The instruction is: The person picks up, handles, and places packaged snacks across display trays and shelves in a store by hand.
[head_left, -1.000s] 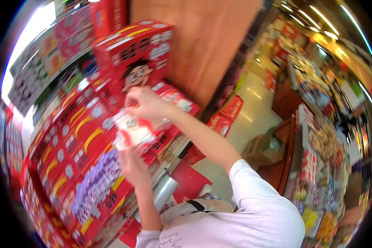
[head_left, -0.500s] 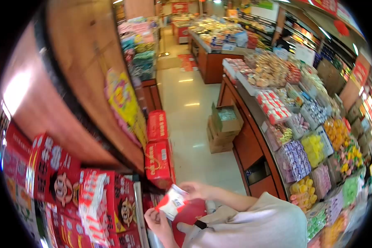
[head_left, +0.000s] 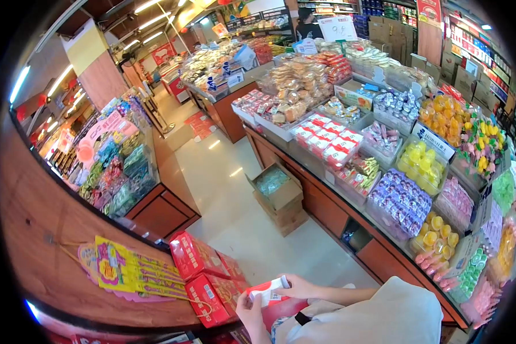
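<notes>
Near the bottom of the view I hold a small red and white packet (head_left: 265,291) between both hands. My left hand (head_left: 249,311) is closed on its left edge. My right hand (head_left: 297,287) pinches the right end. The packet is tilted, and its print is too small to read. Beneath it a red surface (head_left: 278,312) shows in part, mostly covered by my hands and sleeve. Stacked red gift boxes (head_left: 204,298) with a rope handle stand on the floor just left of my left hand.
A long counter (head_left: 327,206) on the right carries tubs of wrapped sweets and purple packs (head_left: 399,202). Open cardboard boxes (head_left: 276,189) stand in the aisle against it. At left are a wooden pillar (head_left: 57,229) with hanging yellow packets (head_left: 133,268), and another sweets stand (head_left: 160,212).
My view has swung right, so the counter fills more of it and the red packs at lower left are mostly gone. Both hands still hold the packet, now lower in view.
</notes>
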Available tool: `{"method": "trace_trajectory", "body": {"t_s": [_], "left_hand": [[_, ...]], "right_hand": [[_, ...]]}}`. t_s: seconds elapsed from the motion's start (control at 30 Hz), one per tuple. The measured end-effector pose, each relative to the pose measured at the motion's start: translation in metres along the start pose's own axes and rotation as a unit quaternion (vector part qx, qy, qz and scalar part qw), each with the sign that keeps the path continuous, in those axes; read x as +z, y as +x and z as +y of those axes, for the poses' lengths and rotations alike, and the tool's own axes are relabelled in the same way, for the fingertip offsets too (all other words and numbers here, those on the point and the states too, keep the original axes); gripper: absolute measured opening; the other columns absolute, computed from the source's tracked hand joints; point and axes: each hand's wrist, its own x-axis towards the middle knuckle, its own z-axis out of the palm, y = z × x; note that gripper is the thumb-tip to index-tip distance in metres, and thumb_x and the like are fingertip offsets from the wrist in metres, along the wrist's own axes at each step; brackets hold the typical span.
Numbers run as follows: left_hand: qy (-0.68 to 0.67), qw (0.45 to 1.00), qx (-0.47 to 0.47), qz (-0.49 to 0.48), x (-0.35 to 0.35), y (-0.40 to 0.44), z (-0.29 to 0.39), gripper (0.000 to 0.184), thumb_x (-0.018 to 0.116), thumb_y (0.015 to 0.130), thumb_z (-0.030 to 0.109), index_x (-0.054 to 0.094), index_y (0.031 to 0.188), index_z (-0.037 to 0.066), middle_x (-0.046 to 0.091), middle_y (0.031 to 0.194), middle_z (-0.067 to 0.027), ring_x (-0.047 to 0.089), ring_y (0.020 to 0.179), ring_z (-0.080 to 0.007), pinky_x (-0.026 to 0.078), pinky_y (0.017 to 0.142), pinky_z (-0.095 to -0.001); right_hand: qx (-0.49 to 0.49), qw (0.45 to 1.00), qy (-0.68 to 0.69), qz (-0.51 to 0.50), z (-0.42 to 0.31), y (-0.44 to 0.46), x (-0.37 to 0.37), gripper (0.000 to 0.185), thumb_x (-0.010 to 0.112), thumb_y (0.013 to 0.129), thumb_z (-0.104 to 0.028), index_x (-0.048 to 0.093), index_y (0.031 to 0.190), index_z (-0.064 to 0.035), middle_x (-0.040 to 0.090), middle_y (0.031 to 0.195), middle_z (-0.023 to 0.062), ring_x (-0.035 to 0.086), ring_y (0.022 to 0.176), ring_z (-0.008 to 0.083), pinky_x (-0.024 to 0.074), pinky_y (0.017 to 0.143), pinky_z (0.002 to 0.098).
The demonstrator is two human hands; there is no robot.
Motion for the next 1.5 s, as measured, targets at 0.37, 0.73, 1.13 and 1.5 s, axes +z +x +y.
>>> {"method": "trace_trajectory", "body": {"t_s": [0.37,0.73,1.13,1.5], "left_hand": [[0.021,0.996,-0.02,-0.087,0.083,0.115,-0.011,0.031,0.065,0.081,-0.005,0.051,0.108,-0.002,0.063,0.098,-0.0108,0.062,0.09,-0.0154,0.049,0.079,-0.027],[0.065,0.953,-0.053,-0.29,0.205,0.289,0.008,0.028,0.066,0.082,-0.002,0.053,0.107,-0.002,0.064,0.097,-0.009,0.061,0.087,-0.0122,0.048,0.075,-0.024],[0.084,0.903,-0.06,-0.417,0.373,0.375,-0.004,0.031,0.062,0.084,-0.001,0.053,0.114,-0.002,0.063,0.102,-0.0091,0.061,0.093,-0.0146,0.048,0.081,-0.0264],[0.237,0.849,0.132,-0.454,0.555,0.439,-0.01,0.033,0.063,0.081,0.0,0.058,0.113,-0.002,0.062,0.102,-0.01,0.061,0.092,-0.0165,0.049,0.082,-0.0294]], "right_hand": [[0.056,0.989,0.027,0.135,0.006,0.087,-0.067,0.017,0.067,0.086,-0.013,0.062,0.098,-0.0028,0.064,0.086,0.0015,0.058,0.076,0.0064,0.0484,0.066,0.0243],[0.07,0.941,0.022,0.329,-0.042,0.198,-0.168,0.024,0.07,0.084,-0.018,0.062,0.1,-0.0019,0.066,0.084,0.0032,0.059,0.076,0.0078,0.0498,0.068,0.0263],[0.028,0.889,0.113,0.442,-0.046,0.23,-0.312,0.021,0.063,0.086,-0.009,0.059,0.104,0.0007,0.065,0.091,0.0023,0.058,0.079,0.0073,0.0493,0.07,0.0242],[-0.008,0.827,0.257,0.5,-0.082,0.245,-0.441,0.038,0.063,0.086,-0.013,0.053,0.119,0.0018,0.057,0.106,0.0075,0.056,0.09,0.0123,0.0488,0.076,0.0249]]}}
